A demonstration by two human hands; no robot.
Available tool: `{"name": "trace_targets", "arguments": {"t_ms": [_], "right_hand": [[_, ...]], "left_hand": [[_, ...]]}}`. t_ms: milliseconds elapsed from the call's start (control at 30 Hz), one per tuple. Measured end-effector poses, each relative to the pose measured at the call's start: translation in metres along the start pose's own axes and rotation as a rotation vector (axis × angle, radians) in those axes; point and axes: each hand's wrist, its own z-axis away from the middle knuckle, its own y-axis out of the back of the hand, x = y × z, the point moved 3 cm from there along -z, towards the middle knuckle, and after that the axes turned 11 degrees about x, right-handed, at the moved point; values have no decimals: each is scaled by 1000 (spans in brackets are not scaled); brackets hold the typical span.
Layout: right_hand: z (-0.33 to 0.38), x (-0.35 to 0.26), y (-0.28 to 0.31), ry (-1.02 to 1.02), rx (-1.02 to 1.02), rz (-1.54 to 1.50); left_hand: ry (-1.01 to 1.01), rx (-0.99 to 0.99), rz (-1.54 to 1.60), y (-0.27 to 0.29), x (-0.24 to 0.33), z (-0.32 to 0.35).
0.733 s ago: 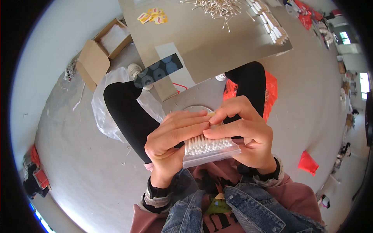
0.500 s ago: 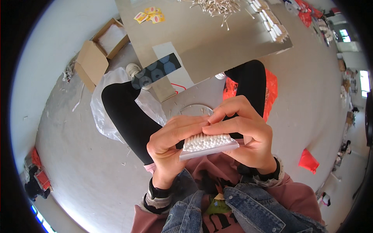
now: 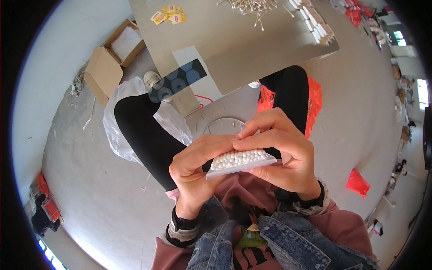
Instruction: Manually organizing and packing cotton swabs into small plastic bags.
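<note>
Both hands are holding one thing between them, close to the chest: a flat clear plastic packet full of white-tipped cotton swabs (image 3: 240, 161), with the round white tips facing up toward the camera. The left hand (image 3: 194, 173) is wrapping around the packet's left end from below, its fingers curled and pressed on the packet so that it cannot slip. The right hand (image 3: 284, 155) is closing over the right end and the top; its thumb and forefinger are meeting the left fingertips above the row of tips, probably to keep the swabs level and tightly packed. The packet is tilting slightly, its right end a little higher.

Under the hands, the knees in black trousers (image 3: 148, 135) are spreading apart, so the person seems to be sitting at the grey worktable (image 3: 252, 49). On the far part of the table a loose pile of cotton swabs (image 3: 252, 6) is lying, and beside it a row of packed swab bundles (image 3: 315, 22), both within reach. Small yellow labels (image 3: 168, 13) are lying near the table's left corner. On the concrete floor at the left, an open cardboard box (image 3: 112, 58) and a crumpled clear plastic bag (image 3: 135, 121) are standing near the left leg.
</note>
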Motion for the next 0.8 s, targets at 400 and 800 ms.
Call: {"name": "trace_targets", "arguments": {"t_ms": [400,800], "right_hand": [[-2,-4,-5,159,12,79],[18,41,2,-339,48,-350]], "left_hand": [[-219,-8,-137,-5,2,-6],[-120,69,76,-2,5,0]]}}
